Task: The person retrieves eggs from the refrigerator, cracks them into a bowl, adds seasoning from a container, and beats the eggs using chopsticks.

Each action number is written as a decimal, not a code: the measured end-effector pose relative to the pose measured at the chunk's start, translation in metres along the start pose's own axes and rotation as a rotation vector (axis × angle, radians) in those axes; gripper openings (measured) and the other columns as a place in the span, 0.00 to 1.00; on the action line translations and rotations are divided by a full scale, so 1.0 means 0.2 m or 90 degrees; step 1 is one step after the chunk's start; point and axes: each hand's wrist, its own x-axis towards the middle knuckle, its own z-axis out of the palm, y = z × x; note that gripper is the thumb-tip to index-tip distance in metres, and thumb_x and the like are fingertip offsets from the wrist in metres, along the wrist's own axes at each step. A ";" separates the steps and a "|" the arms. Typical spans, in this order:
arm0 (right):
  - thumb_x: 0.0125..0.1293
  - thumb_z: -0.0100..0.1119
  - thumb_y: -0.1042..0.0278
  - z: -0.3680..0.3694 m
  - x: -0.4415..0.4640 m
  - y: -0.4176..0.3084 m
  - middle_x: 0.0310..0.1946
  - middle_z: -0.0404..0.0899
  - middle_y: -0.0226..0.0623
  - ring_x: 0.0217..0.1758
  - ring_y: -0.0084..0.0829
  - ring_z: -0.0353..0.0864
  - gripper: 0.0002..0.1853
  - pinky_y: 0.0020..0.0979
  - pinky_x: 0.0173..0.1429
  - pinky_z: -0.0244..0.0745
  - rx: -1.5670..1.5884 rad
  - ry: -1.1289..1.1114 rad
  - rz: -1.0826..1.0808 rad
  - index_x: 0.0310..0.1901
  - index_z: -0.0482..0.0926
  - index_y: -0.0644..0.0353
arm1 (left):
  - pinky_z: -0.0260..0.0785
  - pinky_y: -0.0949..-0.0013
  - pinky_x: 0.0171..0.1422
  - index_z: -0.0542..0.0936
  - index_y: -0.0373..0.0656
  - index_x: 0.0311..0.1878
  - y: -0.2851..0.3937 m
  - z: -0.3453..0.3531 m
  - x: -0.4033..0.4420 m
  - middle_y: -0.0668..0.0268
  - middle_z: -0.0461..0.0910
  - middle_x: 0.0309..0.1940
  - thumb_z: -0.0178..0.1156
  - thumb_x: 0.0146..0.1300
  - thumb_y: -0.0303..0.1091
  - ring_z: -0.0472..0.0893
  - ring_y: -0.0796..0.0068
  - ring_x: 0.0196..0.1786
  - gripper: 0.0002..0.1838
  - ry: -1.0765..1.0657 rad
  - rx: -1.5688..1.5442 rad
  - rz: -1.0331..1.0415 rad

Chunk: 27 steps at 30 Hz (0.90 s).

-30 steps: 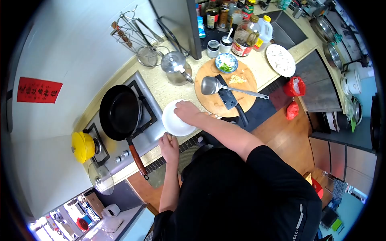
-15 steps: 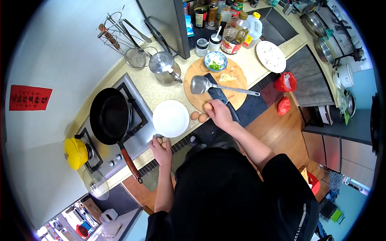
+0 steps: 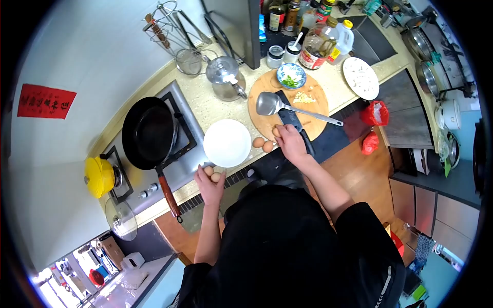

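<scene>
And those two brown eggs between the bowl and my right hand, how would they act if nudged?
The two eggs would probably roll, being rounded and loose on the counter. Their smooth shells could crack if knocked. Lying near the counter's edge, they might drop off.

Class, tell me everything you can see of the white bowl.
The white bowl is round and plain, smooth and ceramic-looking. It sits upright on the counter, between the stove and cutting board, with nothing visible inside. Two loose eggs lie beside it, and the left hand is near its rim; contact is unclear.
</scene>
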 end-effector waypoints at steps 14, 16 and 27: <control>0.64 0.61 0.71 -0.01 0.18 -0.29 0.46 0.74 0.48 0.49 0.49 0.77 0.19 0.38 0.52 0.75 0.197 -0.096 -0.035 0.58 0.76 0.61 | 0.72 0.63 0.51 0.77 0.37 0.57 0.28 -0.20 0.14 0.51 0.77 0.51 0.64 0.62 0.29 0.78 0.57 0.48 0.20 0.006 -0.132 0.148; 0.65 0.61 0.72 0.05 0.22 -0.38 0.47 0.74 0.48 0.49 0.49 0.77 0.20 0.37 0.53 0.74 0.261 -0.113 -0.092 0.58 0.76 0.61 | 0.72 0.62 0.55 0.78 0.38 0.56 0.40 -0.20 0.25 0.51 0.78 0.51 0.63 0.62 0.28 0.79 0.55 0.51 0.19 -0.062 -0.165 0.188; 0.60 0.63 0.72 0.08 0.19 -0.06 0.44 0.77 0.43 0.51 0.46 0.77 0.20 0.39 0.52 0.74 -0.019 -0.056 -0.094 0.55 0.78 0.59 | 0.76 0.66 0.43 0.79 0.38 0.54 0.36 -0.19 0.25 0.56 0.79 0.47 0.61 0.64 0.26 0.80 0.64 0.44 0.16 -0.155 -0.203 0.112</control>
